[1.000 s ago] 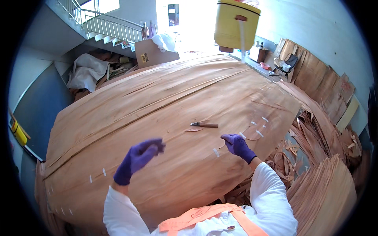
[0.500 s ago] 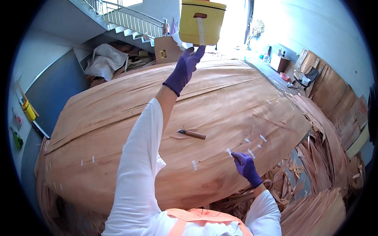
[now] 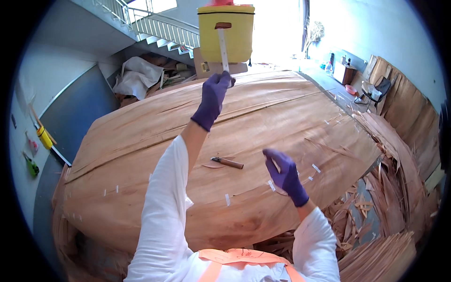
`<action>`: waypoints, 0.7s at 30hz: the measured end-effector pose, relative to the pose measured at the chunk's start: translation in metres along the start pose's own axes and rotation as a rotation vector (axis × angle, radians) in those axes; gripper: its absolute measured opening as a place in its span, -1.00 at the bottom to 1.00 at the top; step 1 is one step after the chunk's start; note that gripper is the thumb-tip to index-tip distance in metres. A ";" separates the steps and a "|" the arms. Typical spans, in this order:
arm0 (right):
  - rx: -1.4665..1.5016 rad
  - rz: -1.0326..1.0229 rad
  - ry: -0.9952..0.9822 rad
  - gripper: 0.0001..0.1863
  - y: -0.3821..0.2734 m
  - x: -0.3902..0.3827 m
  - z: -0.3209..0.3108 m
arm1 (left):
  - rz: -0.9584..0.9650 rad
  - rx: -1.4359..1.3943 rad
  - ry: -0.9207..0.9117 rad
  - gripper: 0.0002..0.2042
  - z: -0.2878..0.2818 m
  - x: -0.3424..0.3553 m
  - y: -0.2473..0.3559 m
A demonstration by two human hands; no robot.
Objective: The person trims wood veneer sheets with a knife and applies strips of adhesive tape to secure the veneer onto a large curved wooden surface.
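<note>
My left hand point(image 3: 213, 98), in a purple glove, reaches far forward and pinches the lower end of a white tape strip point(image 3: 222, 47). That strip comes out of a slot in the side of a yellow bucket-like container point(image 3: 237, 35), which appears to hang above the far side of the wood. My right hand point(image 3: 284, 174), also gloved in purple, is held over the large veneer sheet point(image 3: 155, 188), its fingers apart with nothing seen between them. Short white tape pieces point(image 3: 228, 199) stick to the sheet. A wooden-handled knife point(image 3: 228, 163) lies between my arms, beside a thin sliver of veneer.
Loose veneer scraps point(image 3: 345, 216) lie at the lower right, and tall veneer sheets point(image 3: 406, 105) lean on the right wall. A chair point(image 3: 376, 91) and a pink basin point(image 3: 350, 89) stand at the far right. Stairs point(image 3: 162, 42) rise at the back left.
My left hand has come down and nearer from the container, with the tape strip drawn out in its fingers. The right hand has lifted off the tape pieces and moved slightly farther forward.
</note>
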State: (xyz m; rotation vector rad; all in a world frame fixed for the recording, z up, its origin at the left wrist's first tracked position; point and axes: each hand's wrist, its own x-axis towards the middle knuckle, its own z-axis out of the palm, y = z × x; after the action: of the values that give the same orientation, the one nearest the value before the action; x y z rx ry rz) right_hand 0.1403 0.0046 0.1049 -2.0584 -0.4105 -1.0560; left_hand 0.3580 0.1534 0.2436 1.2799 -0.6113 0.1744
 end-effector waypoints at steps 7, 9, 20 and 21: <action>0.174 -0.169 0.296 -0.73 -0.046 0.133 0.017 | -0.211 0.090 -0.151 -0.70 -0.013 -0.107 0.004; 0.242 0.001 0.224 -0.68 -0.054 0.144 0.023 | -0.336 0.128 -0.174 -0.72 -0.006 -0.144 0.015; 1.176 0.270 0.094 -0.85 -0.111 0.118 0.006 | -0.514 -0.196 0.124 -0.76 -0.117 -0.137 -0.006; 1.156 0.307 0.098 -0.85 -0.111 0.114 0.000 | -0.363 -0.140 0.083 -0.73 -0.100 -0.134 0.017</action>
State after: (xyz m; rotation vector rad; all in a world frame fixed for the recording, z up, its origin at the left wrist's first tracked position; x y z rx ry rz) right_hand 0.1450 0.0700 0.2494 -0.9809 -0.4764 -0.5022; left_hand 0.2718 0.2797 0.1733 1.2192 -0.3070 -0.1138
